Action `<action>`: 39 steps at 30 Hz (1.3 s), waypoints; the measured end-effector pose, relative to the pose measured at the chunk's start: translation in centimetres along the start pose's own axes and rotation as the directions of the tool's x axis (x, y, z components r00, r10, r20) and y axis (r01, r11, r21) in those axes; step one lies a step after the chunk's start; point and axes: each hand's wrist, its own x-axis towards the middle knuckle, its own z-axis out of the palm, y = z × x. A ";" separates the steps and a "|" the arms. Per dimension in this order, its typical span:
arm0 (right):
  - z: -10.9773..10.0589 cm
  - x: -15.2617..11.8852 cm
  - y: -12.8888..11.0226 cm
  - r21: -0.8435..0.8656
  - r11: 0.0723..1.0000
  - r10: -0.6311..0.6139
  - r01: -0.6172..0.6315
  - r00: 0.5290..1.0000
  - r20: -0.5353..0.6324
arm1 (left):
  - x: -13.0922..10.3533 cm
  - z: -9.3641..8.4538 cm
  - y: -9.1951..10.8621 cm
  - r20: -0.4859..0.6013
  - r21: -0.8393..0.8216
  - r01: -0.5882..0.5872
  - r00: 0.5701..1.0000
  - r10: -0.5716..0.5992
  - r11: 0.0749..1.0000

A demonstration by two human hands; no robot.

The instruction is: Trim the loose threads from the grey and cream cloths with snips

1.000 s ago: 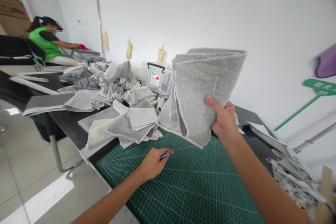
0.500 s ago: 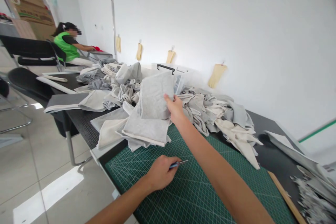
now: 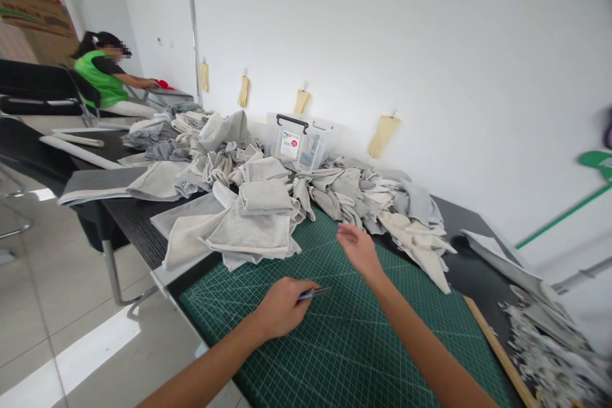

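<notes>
My left hand is closed around a slim blue-handled tool with a thin metal tip, just above the green cutting mat. Which kind of tool it is, I cannot tell, since my fingers cover most of it. Over the mat, to the right of the cloths, my right hand is empty with its fingers loosely stretched out. A folded grey cloth lies on top of a stack of flat grey cloths at the mat's far left edge.
Heaps of grey and cream cloths line the wall side, around a clear plastic box. A wooden strip borders the mat, with fabric scraps beyond. Black chairs stand left; a person in a green vest sits farther back.
My right hand has let go of the folded grey cloth, now lying on the stack, and has drawn back to the right and down. My left hand still holds the tool. The view shifted slightly.
</notes>
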 end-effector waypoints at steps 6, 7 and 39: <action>-4.5 -7.5 6.8 -0.050 0.998 0.043 -0.048 0.994 -0.098 | 0.0 0.1 0.6 0.006 -0.001 0.013 1.000 -0.013 1.000; -4.9 -8.4 7.5 -0.063 0.997 0.031 -0.038 0.993 -0.115 | 0.0 0.2 0.7 0.010 -0.001 0.021 1.000 -0.021 1.000; -4.9 7.3 8.5 -0.425 0.885 -0.311 0.189 0.920 -0.238 | 10.1 4.3 -1.3 0.039 -0.256 0.067 0.998 -0.059 0.964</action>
